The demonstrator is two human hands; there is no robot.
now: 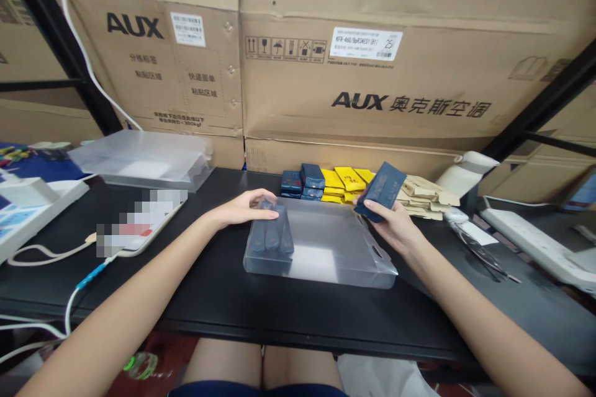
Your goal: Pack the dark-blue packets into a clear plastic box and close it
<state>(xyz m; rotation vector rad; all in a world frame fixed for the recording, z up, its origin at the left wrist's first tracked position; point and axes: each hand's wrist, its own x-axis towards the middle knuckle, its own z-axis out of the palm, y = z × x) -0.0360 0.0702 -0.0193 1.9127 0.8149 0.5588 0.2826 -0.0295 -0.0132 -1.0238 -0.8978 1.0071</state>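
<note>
My left hand (246, 208) curls nearly closed over the dark packets (272, 237) inside the clear box (333, 229); my right hand (399, 228) pinches a blue pack (385, 187) above the box's right edge. Beneath lies the black table (205, 288); beyond, yellow packets (348, 178), then cartons (419, 77).

The packets (385, 190) are dark blue; the sachets (350, 178) yellow; the tabletop (200, 288) black.

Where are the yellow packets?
In the head view, the yellow packets lie right of centre, behind the clear box, between the stacked blue packets and the tan packets.
</note>
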